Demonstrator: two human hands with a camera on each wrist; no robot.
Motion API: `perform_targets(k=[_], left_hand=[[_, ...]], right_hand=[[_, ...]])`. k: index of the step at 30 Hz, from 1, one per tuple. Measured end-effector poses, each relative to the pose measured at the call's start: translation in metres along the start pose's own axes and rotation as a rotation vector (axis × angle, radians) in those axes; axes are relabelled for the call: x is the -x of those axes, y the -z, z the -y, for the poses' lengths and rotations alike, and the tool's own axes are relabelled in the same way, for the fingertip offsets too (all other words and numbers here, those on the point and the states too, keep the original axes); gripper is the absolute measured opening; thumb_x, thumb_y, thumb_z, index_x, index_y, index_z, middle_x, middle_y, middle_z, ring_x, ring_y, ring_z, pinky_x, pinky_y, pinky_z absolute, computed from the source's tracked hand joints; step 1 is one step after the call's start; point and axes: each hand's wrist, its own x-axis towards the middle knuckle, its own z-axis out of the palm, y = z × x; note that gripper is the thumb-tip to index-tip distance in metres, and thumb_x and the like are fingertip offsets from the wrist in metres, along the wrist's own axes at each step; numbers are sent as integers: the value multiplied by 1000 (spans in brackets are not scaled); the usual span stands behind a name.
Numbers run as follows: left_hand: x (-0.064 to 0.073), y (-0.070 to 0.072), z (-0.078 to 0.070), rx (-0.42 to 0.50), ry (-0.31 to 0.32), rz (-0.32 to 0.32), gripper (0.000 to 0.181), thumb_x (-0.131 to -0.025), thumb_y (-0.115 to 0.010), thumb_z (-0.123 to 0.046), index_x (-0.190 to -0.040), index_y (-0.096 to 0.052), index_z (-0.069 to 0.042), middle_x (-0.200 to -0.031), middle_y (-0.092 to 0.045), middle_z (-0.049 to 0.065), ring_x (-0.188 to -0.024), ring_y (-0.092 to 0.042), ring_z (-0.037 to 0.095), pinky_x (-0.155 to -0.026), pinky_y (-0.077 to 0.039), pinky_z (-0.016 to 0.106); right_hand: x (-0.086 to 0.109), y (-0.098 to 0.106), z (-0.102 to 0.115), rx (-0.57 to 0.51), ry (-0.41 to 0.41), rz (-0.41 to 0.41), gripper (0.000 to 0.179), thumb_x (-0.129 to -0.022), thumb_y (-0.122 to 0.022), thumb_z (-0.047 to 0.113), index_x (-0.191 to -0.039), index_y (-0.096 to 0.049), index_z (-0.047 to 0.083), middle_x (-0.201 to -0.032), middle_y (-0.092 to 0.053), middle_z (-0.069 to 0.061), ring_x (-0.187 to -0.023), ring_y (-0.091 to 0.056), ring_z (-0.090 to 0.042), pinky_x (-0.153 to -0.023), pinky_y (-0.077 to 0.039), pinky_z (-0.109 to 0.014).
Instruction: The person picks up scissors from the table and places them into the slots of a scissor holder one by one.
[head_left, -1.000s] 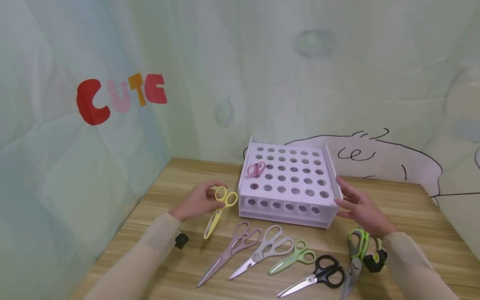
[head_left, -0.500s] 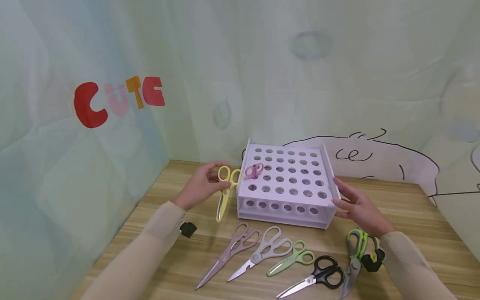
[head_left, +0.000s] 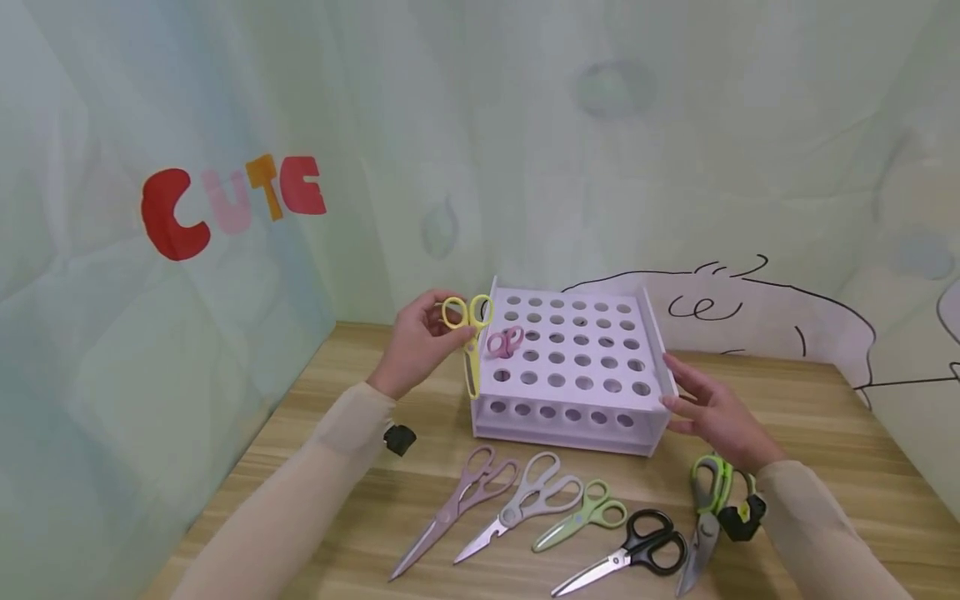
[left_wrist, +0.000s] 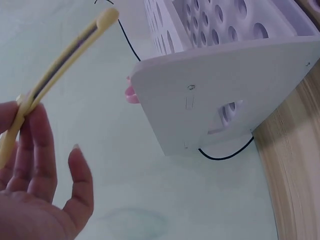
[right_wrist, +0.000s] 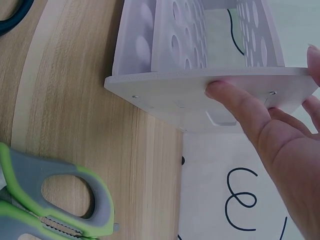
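Note:
My left hand (head_left: 420, 342) pinches yellow scissors (head_left: 472, 358) by the handles, blades pointing down, at the left wall of a white rack (head_left: 573, 397). In the left wrist view the yellow scissors (left_wrist: 62, 61) are edge-on, apart from the rack's side panel (left_wrist: 170, 105). My right hand (head_left: 723, 417) touches the rack's right side. The right wrist view has the thumb on the outer face of the side panel (right_wrist: 165, 95), with other fingers reaching towards its upper edge. Small pink scissors (head_left: 502, 352) stand handles-up in a hole near the rack's left side.
Mauve scissors (head_left: 454, 505), pale grey scissors (head_left: 512, 514), light green scissors (head_left: 576, 523) and black-handled scissors (head_left: 637, 547) lie in front of the rack on the wooden table (head_left: 300, 400). Green-and-grey scissors (head_left: 706, 525) lie at the right, near my right wrist. Fabric walls surround the table.
My left hand has lifted the yellow scissors up and to the right, from low beside the rack to its left wall. The blades have swung closer to vertical. My right hand stays on the rack.

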Motion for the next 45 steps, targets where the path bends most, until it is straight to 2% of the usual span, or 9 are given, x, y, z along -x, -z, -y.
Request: perform_targets(k=[8,19,23,28,31,34,38,41,45], left_hand=[[-8,-17,11,12,-68,-109,24,-85,-75,3,-105,-62,6,-91,-61,17,-75,-60,17,-66,-52,20],[-10,-36,25,-77,-46,-163,26,-83,-76,2,-105,-61,3,-95,-62,15,-83,-62,23,-73,-55,24],[-9,-42,29,-104,-55,-156,27,-83,-76,3,-105,-60,2,-96,-63,15,-86,-64,24,-78,-57,29],[-9,-46,37,-190,-137,-118,32,-80,-77,5,-108,-61,2,-92,-64,13,-84,-64,24,-79,-57,41],[-9,-47,42,-286,-184,-94,40,-81,-78,3,-117,-63,-1,-94,-67,12,-86,-64,22,-80,-57,39],[-8,-48,45,-399,-261,-69,42,-82,-78,0,-122,-65,-4,-97,-70,11,-85,-64,20,-79,-57,35],[-7,-49,47,-501,-362,-40,35,-83,-78,-2,-117,-69,-3,-100,-72,11,-80,-64,18,-74,-55,35],[-6,-49,48,-538,-378,-33,31,-84,-78,-4,-114,-71,-3,-102,-73,10,-78,-63,17,-71,-54,34],[-4,-49,50,-541,-366,-31,27,-83,-77,-3,-109,-71,-1,-97,-72,10,-77,-64,16,-68,-54,32]], right_hand=[[0,-1,-1,5,-19,-9,76,-99,-61,21,-160,-15,23,-162,-7,-22,-137,-33,-46,-92,-53,-37],[0,-2,-3,2,-25,-9,77,-99,-62,22,-160,-15,23,-163,-6,-21,-138,-32,-47,-92,-53,-38],[0,-2,-2,2,-24,-10,76,-99,-61,22,-160,-15,23,-163,-7,-21,-137,-34,-47,-92,-53,-38],[0,-3,0,8,-25,-11,74,-100,-59,19,-160,-15,25,-163,-7,-21,-137,-35,-46,-93,-52,-39],[-1,-3,0,10,-19,-10,74,-101,-59,19,-160,-15,24,-163,-7,-22,-137,-35,-46,-93,-52,-38],[-2,-2,0,4,-19,-14,74,-100,-59,18,-160,-15,24,-163,-7,-21,-136,-36,-46,-92,-53,-37],[-2,-1,-2,-4,-20,-18,74,-100,-59,18,-160,-15,23,-163,-7,-21,-136,-36,-45,-91,-53,-37],[-2,0,-2,-5,-16,-18,74,-100,-59,18,-160,-15,24,-163,-7,-22,-135,-37,-45,-92,-53,-37],[-2,-1,-1,-4,-14,-18,73,-101,-58,17,-160,-15,24,-162,-7,-22,-135,-36,-45,-92,-53,-37]])
